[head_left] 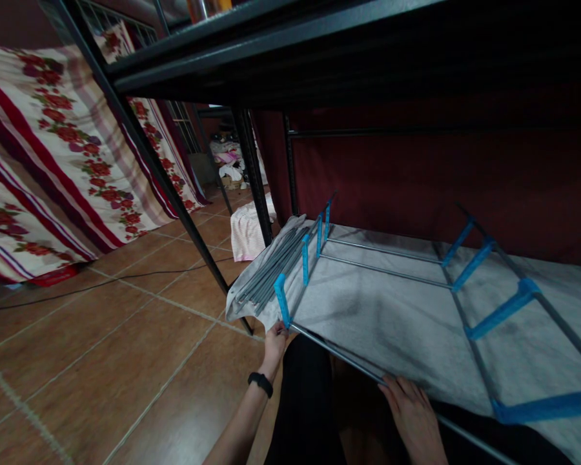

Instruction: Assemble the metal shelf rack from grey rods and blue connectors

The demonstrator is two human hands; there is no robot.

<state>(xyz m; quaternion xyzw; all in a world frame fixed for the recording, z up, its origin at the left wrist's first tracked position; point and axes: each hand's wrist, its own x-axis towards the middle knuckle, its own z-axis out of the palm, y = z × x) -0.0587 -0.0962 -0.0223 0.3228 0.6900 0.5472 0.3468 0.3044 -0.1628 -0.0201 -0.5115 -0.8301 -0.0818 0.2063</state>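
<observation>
A rack frame of blue plastic connectors [503, 313] and grey metal tubes lies on the grey cloth [387, 336]. My left hand [275, 342], with a black band on the wrist, is closed at the foot of the nearest left blue connector [281, 298], where a long tube meets it. Its fingertips are partly hidden. My right hand [412, 408] is curled over the long metal tube [341, 352] along the front edge; its thumb side is not visible. A bundle of loose grey tubes [274, 271] lies to the left of the frame.
A dark metal shelf [290, 61] hangs low over the work, with a slanting black post [174, 194] at left. A floral curtain [68, 142], a tiled floor [140, 361], a dark cable [140, 276] and a cloth-covered object [249, 232] are farther left.
</observation>
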